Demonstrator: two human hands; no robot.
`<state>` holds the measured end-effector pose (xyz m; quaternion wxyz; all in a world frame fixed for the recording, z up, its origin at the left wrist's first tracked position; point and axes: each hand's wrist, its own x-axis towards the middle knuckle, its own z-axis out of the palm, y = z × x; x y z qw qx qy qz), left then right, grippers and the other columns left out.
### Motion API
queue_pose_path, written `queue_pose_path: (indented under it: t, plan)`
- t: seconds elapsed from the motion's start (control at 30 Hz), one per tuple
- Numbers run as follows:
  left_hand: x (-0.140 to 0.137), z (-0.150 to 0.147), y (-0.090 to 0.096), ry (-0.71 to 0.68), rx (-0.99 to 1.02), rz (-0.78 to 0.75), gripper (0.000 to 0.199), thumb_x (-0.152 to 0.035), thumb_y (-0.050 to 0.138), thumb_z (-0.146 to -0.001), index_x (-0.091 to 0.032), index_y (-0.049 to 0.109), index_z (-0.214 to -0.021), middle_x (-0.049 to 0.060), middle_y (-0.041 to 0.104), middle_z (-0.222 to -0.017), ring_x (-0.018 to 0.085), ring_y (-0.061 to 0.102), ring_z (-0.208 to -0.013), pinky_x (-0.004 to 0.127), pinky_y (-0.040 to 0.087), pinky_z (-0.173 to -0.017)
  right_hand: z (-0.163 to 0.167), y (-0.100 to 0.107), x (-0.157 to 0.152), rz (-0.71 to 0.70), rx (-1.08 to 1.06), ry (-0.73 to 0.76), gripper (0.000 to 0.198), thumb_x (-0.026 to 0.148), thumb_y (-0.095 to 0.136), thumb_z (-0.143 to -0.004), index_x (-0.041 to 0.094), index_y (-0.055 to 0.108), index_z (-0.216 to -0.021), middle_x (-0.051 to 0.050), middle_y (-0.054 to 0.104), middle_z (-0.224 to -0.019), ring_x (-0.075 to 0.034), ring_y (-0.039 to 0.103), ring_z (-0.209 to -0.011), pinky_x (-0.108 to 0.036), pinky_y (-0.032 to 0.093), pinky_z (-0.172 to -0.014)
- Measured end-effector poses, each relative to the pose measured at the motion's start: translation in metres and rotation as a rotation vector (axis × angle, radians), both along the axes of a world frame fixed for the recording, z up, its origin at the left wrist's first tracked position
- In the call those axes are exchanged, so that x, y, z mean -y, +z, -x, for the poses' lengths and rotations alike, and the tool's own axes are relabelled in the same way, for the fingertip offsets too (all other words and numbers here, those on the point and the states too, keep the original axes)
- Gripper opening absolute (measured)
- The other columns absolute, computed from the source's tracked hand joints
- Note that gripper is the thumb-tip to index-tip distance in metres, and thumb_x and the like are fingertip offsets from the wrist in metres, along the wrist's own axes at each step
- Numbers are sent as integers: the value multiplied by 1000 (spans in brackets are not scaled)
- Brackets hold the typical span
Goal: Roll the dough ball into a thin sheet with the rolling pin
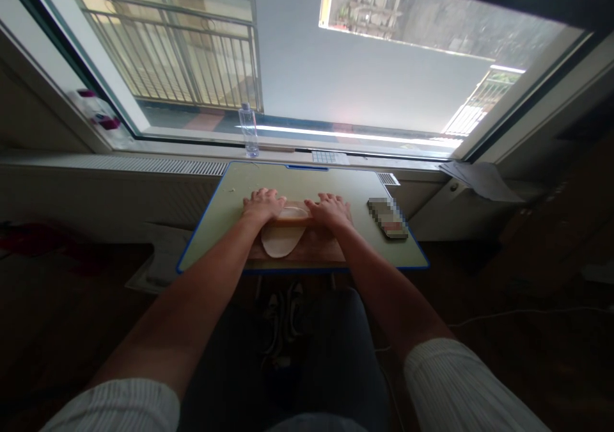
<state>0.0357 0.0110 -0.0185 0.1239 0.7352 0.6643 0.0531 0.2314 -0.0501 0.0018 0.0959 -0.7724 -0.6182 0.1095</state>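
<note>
A wooden rolling pin (294, 222) lies crosswise over a flat, pale sheet of dough (280, 242). The dough shows on both sides of the pin and rests on a brown wooden board (320, 248). My left hand (263, 205) presses palm down on the pin's left end, its fingers stretched forward and apart. On the right end rests my right hand (330, 209), also palm down with the fingers spread forward. Both thumbs point inward along the pin. The pin's ends are hidden beneath my hands.
The small table (364, 185) has a blue rim. A pixelated, phone-like object (387, 218) lies at its right. Behind, a clear bottle (248, 131) stands on the windowsill, with another bottle (98, 109) farther left. Papers (482, 179) lie on the right. My legs are below the table.
</note>
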Motion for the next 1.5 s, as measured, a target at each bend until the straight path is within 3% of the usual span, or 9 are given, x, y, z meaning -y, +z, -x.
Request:
queue_pose_path:
  t: [0.37, 0.77, 1.3, 1.5]
  plan:
    - [36, -3, 12, 0, -33, -30, 62, -56, 30, -102, -29, 59, -150, 12, 49, -167, 37, 44, -151, 65, 33, -123, -1, -15, 20, -93, 103, 51, 74, 70, 38, -104, 24, 56, -158, -11, 55, -162, -36, 45, -146, -55, 32, -122]
    - [63, -2, 7, -16, -51, -96, 62, -53, 28, -104, -31, 57, -154, 11, 43, -172, 37, 41, -153, 65, 30, -124, 2, -21, 50, -168, 200, 80, 66, 60, 34, -108, 19, 59, -154, -16, 58, -158, -39, 47, -142, -57, 29, -121]
    - [119, -1, -5, -10, -36, -291, 59, -46, 34, -106, -27, 61, -154, 12, 49, -169, 35, 43, -154, 63, 32, -124, 9, -26, 98, -172, 170, 56, 78, 66, 28, -111, 12, 47, -164, -17, 39, -173, -40, 28, -160, -63, 19, -128]
    - [129, 2, -12, -22, -28, -327, 61, -48, 34, -106, -25, 60, -156, 12, 47, -170, 36, 42, -155, 60, 32, -124, 15, -27, 111, -167, 123, -1, 79, 67, 25, -111, 13, 46, -166, -15, 39, -174, -38, 26, -162, -62, 16, -131]
